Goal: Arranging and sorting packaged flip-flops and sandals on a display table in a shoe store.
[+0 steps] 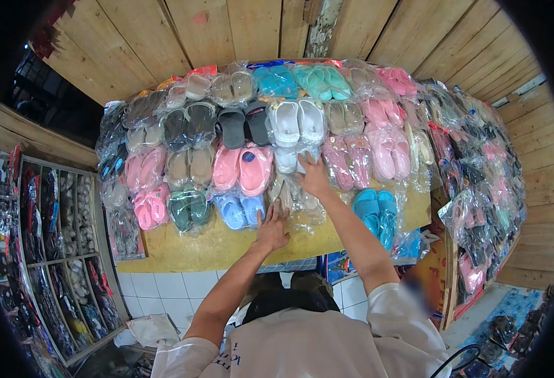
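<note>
fingers point(281, 208) on bagged sandals point(289, 195), wooden table point(214, 249), plank walls point(182, 31)

Wooden table point(226, 249) bears rows of bagged sandals point(252, 167).

bagged slippers in rows: white pair point(298, 121), black pair point(244, 126), pink pair point(243, 168), light blue pair point(242, 209), dark green pair point(189, 208), turquoise pair point(376, 213), teal pair point(321, 82). yellow-brown wooden table point(226, 247). white floor tiles point(163, 286).
</note>
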The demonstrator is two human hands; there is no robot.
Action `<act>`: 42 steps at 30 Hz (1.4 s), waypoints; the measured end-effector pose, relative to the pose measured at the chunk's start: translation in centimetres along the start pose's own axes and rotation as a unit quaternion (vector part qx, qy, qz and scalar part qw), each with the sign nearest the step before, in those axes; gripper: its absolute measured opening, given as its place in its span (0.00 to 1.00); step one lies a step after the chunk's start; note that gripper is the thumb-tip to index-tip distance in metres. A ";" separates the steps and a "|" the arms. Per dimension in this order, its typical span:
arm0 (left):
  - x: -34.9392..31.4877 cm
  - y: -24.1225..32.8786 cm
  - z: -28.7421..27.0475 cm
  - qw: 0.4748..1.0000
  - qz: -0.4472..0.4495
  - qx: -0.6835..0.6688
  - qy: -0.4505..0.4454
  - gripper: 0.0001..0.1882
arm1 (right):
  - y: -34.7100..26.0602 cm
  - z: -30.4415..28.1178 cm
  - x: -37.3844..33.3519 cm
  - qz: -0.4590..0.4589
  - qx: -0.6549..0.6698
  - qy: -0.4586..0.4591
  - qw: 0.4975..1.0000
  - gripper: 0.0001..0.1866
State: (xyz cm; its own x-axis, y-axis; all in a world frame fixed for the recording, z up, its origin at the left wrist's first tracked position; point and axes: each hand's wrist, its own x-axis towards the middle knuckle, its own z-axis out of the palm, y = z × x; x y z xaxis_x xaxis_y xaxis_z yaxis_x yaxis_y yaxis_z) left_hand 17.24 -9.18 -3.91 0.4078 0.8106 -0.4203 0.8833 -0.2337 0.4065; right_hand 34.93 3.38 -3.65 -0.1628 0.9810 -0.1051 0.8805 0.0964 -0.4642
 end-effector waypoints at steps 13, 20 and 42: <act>-1.2 10.7 5.2 0.968 0.005 -0.061 0.241 0.18 | 17.1 -8.7 -21.0 0.255 0.002 0.265 0.930 0.25; 1.5 21.0 13.4 0.859 -0.084 -0.472 -0.181 0.34 | 24.1 -4.8 -27.8 0.417 0.070 0.157 0.892 0.39; 1.3 23.9 11.8 0.443 -0.202 -0.871 0.070 0.21 | 20.0 -6.2 -34.3 0.226 0.367 0.144 0.891 0.34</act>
State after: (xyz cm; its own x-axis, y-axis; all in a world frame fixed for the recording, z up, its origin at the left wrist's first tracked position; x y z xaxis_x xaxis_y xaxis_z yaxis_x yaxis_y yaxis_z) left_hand 41.64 -20.03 -4.26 0.1725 0.6506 -0.7396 -0.6890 0.6162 0.3814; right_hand 60.90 -27.27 -3.89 0.3487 0.9043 -0.2464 0.2820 -0.3519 -0.8925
